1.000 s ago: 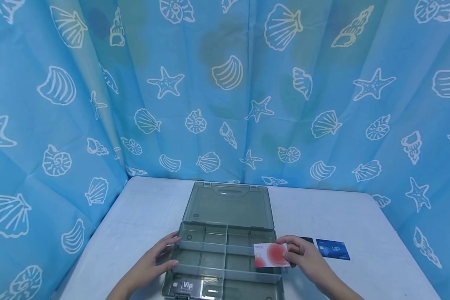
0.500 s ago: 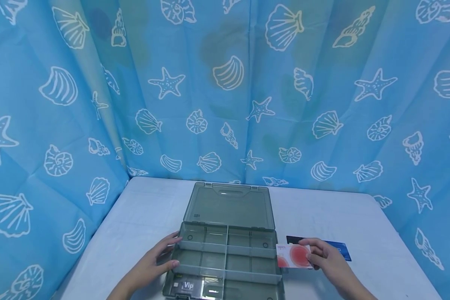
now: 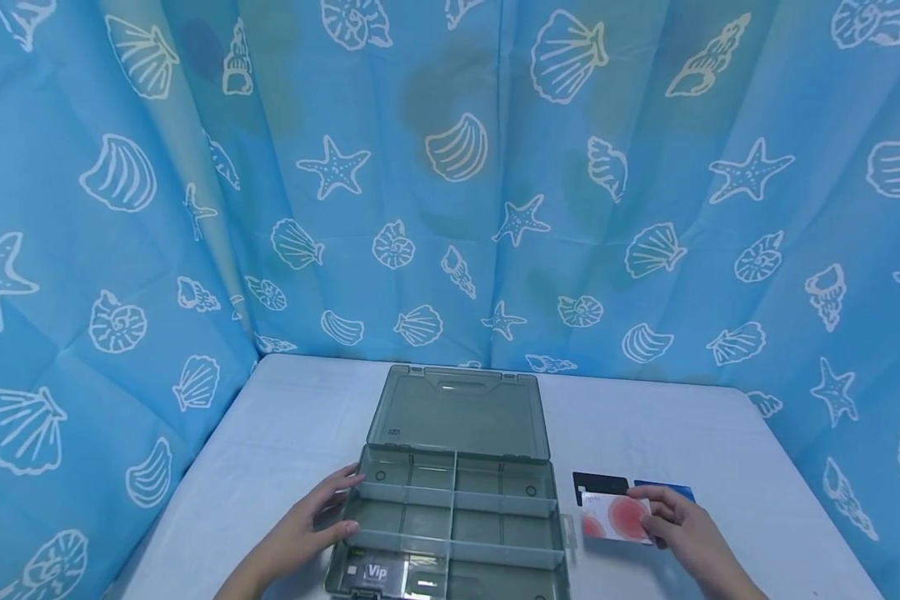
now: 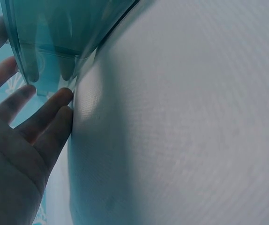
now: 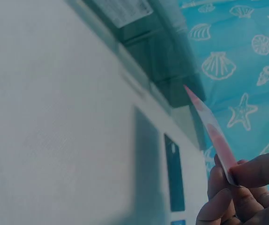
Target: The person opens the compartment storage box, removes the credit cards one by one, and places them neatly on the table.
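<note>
Sitting centre on the white table point(image 3: 270, 433), the open grey organizer box point(image 3: 450, 500) is steadied at its 9 o'clock wall by the left hand point(image 3: 311, 521), fingers straight. At the box's 3 o'clock, just off its rim, the pink card point(image 3: 615, 517) is pinched by the right hand point(image 3: 675, 529), long axis left-right, above the black card point(image 3: 600, 483) and blue card point(image 3: 663, 487). Right hand is nearer. Only the right wrist view shows the card raised off the table, tilted point(image 5: 214, 136).

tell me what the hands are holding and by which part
The right hand pinches the pink-and-white card by its right end. The left hand only rests against the organiser box.
</note>
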`<control>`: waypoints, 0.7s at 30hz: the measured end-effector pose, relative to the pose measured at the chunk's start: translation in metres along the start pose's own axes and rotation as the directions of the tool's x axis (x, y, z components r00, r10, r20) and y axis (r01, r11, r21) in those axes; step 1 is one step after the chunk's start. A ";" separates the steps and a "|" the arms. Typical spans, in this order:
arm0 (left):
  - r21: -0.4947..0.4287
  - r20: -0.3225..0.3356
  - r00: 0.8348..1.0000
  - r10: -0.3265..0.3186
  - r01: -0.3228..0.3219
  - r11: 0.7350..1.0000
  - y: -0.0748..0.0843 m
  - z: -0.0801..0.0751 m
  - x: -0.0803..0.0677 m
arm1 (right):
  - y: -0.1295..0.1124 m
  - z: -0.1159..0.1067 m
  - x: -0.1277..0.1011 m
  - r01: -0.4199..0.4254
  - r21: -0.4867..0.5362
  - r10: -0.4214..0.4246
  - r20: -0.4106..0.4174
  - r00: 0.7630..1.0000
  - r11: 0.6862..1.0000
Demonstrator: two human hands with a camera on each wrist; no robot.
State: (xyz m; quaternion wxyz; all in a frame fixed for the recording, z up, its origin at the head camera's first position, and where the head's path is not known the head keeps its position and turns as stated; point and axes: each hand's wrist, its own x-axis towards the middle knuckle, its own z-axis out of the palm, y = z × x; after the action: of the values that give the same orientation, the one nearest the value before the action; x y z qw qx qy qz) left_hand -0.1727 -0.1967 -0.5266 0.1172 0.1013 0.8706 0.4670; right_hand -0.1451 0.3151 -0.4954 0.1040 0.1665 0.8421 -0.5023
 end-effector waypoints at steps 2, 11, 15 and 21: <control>-0.003 0.004 1.000 0.004 -0.004 1.000 0.000 0.000 0.000 | 0.004 0.000 0.003 -0.006 -0.011 0.006 -0.003 1.000 1.000; -0.003 0.008 1.000 0.018 -0.018 1.000 -0.001 0.001 0.000 | 0.025 0.005 0.016 0.001 -0.132 -0.003 -0.009 1.000 0.991; -0.003 0.001 1.000 0.005 -0.005 1.000 0.003 0.001 0.000 | 0.027 0.007 0.020 0.033 -0.187 -0.033 0.003 0.999 0.982; -0.004 -0.001 1.000 -0.004 0.004 1.000 0.006 0.002 -0.001 | 0.027 0.005 0.024 0.054 -0.303 -0.053 0.010 0.999 0.951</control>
State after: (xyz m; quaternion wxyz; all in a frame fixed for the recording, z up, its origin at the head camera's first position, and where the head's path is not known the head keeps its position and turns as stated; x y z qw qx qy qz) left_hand -0.1709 -0.1921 -0.5226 0.1178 0.0990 0.8699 0.4686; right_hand -0.1563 0.3264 -0.5282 0.1154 0.1254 0.9134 -0.3697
